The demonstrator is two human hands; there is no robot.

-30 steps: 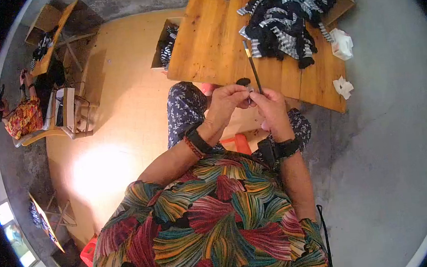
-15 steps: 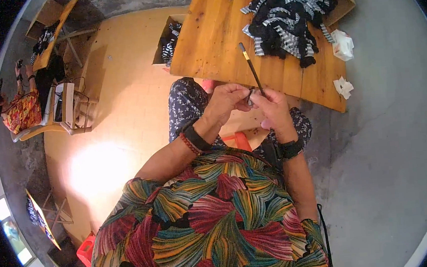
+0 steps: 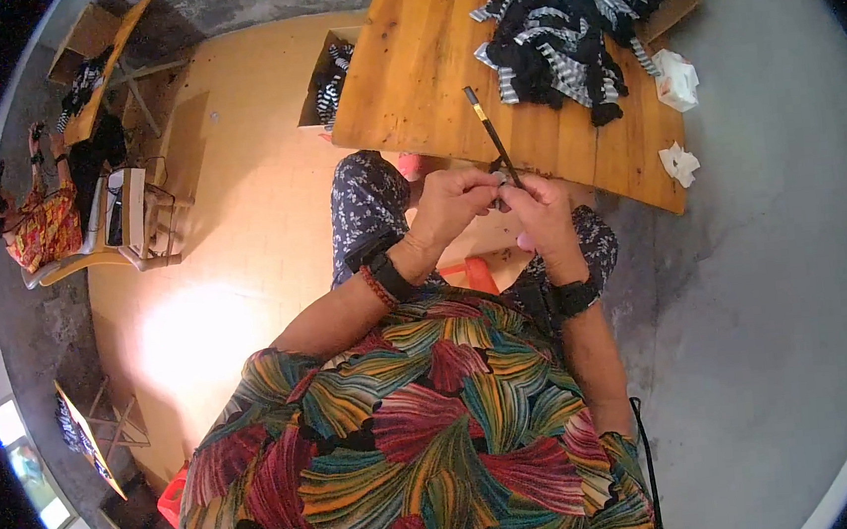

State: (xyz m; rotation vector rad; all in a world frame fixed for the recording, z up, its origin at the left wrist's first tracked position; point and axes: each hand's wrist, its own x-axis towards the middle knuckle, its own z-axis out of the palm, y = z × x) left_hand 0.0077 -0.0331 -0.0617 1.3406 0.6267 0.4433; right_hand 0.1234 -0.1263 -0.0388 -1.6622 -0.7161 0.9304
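My right hand [image 3: 545,217] is closed on a slim black stick with a gold band, which looks like a chopstick [image 3: 488,128]. The stick points up and leftward, out over the table edge. Close against it, my left hand [image 3: 451,205] pinches beside a small dark and grey piece [image 3: 499,178], apparently cloth, at the stick's lower end. Fingers hide most of that piece. On the wooden table [image 3: 429,75] ahead lies a heap of black and grey-striped cloth pieces [image 3: 565,44].
A cardboard box [image 3: 676,1] lies behind the heap. At the table's right are a white tissue pack [image 3: 676,81] and a crumpled tissue [image 3: 679,164]. Another box [image 3: 321,98] with striped cloth stands left of the table. A co-worker [image 3: 48,229] sits far left.
The stick's upper end has shifted slightly left. My left fingers have moved a little closer to my right ones, over the small piece. The view has tilted slightly.
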